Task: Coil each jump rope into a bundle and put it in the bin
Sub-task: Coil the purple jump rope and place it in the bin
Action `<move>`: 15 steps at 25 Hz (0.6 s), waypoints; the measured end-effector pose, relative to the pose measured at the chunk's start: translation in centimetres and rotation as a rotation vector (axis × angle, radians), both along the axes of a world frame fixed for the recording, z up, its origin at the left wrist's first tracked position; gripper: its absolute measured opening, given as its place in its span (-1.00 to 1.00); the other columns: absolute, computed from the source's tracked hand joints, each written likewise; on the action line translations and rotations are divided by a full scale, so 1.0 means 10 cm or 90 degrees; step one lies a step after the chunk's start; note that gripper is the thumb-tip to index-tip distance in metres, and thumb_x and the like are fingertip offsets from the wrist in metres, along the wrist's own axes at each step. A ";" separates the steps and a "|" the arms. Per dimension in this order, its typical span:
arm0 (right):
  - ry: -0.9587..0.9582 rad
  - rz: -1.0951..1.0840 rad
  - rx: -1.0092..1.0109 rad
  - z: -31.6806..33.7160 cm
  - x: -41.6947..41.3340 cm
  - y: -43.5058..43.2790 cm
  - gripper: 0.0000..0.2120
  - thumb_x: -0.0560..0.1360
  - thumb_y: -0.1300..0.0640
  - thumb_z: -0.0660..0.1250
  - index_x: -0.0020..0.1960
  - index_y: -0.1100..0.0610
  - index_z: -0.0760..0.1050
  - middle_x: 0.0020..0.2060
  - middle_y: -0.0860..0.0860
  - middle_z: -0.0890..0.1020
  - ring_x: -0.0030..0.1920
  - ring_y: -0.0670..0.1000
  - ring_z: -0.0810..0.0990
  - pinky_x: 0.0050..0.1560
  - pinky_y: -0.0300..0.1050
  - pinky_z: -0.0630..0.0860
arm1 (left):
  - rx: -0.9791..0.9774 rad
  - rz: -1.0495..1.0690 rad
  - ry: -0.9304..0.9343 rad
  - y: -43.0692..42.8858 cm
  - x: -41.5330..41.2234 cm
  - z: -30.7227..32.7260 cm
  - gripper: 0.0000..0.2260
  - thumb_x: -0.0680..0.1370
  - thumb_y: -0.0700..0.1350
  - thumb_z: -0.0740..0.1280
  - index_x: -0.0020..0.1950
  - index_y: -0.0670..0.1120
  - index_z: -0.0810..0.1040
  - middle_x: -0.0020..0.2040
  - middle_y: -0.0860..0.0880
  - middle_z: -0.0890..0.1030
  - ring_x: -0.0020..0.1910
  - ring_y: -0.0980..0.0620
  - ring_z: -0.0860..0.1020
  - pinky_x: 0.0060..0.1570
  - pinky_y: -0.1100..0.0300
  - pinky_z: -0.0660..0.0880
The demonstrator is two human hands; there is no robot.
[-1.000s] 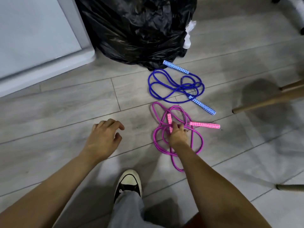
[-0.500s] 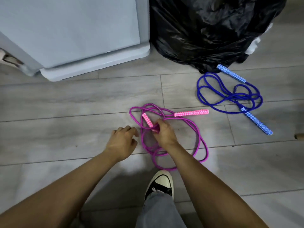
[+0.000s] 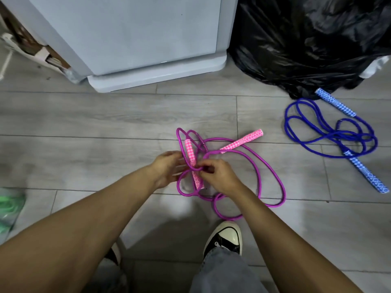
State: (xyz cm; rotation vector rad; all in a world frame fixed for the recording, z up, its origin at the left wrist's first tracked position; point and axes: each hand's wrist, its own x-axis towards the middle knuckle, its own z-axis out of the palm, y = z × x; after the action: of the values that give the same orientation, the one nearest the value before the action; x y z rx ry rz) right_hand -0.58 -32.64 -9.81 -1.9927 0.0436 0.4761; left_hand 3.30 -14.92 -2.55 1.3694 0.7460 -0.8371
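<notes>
A pink jump rope (image 3: pixel 268 172) lies in loose purple-pink loops on the grey floor in front of me. One of its patterned pink handles (image 3: pixel 191 157) stands lifted between my hands; the other handle (image 3: pixel 243 141) lies flat to the right. My right hand (image 3: pixel 220 176) pinches the cord beside the lifted handle. My left hand (image 3: pixel 167 168) is at the handle's left side, fingers curled against the loops; whether it grips them is hidden. A blue jump rope (image 3: pixel 330 132) with blue-white handles lies tangled at the right, against the bin lined with a black bag (image 3: pixel 306 39).
A pale blue-grey appliance (image 3: pixel 135 39) stands at the back, left of the bin. My shoe (image 3: pixel 225 235) is planted just below the pink loops. Something green and blurred (image 3: pixel 9 208) lies at the left edge. Clutter sits at the far left by the appliance.
My right hand has lifted one pink handle and cord off the floor. My left hand moved right, up to the rope. The view has shifted, with the ropes now further right.
</notes>
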 end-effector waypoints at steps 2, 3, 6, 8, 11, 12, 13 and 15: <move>0.027 -0.006 0.061 0.02 -0.05 0.01 -0.73 0.47 0.30 0.47 0.14 0.12 0.70 -0.03 0.02 0.75 0.00 -0.01 0.71 0.15 -0.11 0.60 | 0.015 -0.071 0.018 0.01 -0.01 -0.01 -0.88 0.56 -0.28 0.34 0.05 -0.11 0.59 -0.14 -0.11 0.65 -0.24 -0.02 0.60 -0.42 0.25 0.50; 0.041 -0.014 0.096 0.03 -0.06 0.02 -0.73 0.46 0.33 0.47 0.13 0.13 0.70 -0.02 0.03 0.75 0.01 0.02 0.72 0.17 -0.09 0.60 | 0.024 -0.096 0.030 0.01 -0.03 -0.03 -0.90 0.56 -0.29 0.35 0.00 -0.13 0.62 -0.20 -0.09 0.64 -0.31 0.01 0.58 -0.49 0.28 0.44; 0.050 -0.001 0.133 0.08 -0.10 0.01 -0.72 0.47 0.36 0.45 0.12 0.13 0.71 0.02 0.01 0.75 0.05 -0.03 0.71 0.21 -0.12 0.58 | 0.063 -0.126 0.061 -0.02 -0.12 -0.15 -0.93 0.56 -0.23 0.38 -0.07 -0.11 0.65 -0.35 -0.03 0.56 -0.48 0.11 0.42 -0.56 0.32 0.32; 0.023 -0.043 0.097 0.12 -0.15 -0.07 -0.72 0.49 0.36 0.42 0.09 0.07 0.72 0.01 -0.04 0.74 0.02 -0.09 0.69 0.15 -0.16 0.59 | 0.117 -0.186 0.046 0.00 -0.14 -0.26 -0.92 0.59 -0.19 0.35 -0.09 -0.14 0.61 -0.30 -0.08 0.53 -0.51 0.10 0.35 -0.58 0.31 0.26; -0.100 -0.231 -0.118 0.09 -0.26 -0.33 -0.81 0.51 0.26 0.38 0.00 0.01 0.67 -0.06 -0.05 0.71 -0.16 -0.04 0.68 -0.07 -0.08 0.62 | 0.412 -0.520 -0.067 0.18 -0.12 -0.35 -0.78 0.56 -0.02 0.38 -0.03 -0.19 0.60 -0.22 -0.11 0.60 -0.39 0.00 0.51 -0.42 0.23 0.41; -0.113 -0.273 -0.226 0.06 -0.29 -0.46 -0.85 0.52 0.24 0.36 -0.01 0.04 0.64 -0.06 0.00 0.70 -0.16 0.04 0.68 -0.11 -0.04 0.62 | 0.505 -0.614 -0.077 0.26 -0.13 -0.36 -0.74 0.54 0.00 0.39 0.02 -0.20 0.59 -0.16 -0.12 0.62 -0.25 -0.07 0.57 -0.29 0.19 0.46; -0.093 -0.289 -0.328 0.02 -0.30 -0.59 -0.87 0.53 0.23 0.33 -0.01 0.08 0.63 -0.05 0.06 0.69 -0.12 0.14 0.68 -0.10 0.01 0.62 | 0.567 -0.677 -0.069 0.34 -0.15 -0.38 -0.70 0.52 0.01 0.39 0.09 -0.20 0.56 -0.07 -0.14 0.63 -0.15 -0.11 0.59 -0.20 0.16 0.47; 0.037 -0.240 -0.506 -0.04 -0.32 -0.80 -0.80 0.59 0.18 0.24 0.08 0.17 0.62 0.05 0.17 0.63 0.05 0.26 0.63 0.04 0.11 0.59 | 0.590 -0.743 -0.048 0.43 -0.22 -0.43 -0.64 0.52 0.04 0.38 0.19 -0.18 0.53 0.06 -0.18 0.63 -0.09 -0.14 0.57 -0.15 0.15 0.47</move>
State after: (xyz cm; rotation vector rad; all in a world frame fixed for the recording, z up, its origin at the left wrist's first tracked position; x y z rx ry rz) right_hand -3.75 -40.66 -10.22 -2.6541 0.7288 0.2846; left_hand 1.10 -10.57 -6.83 2.7522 0.1669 -1.3779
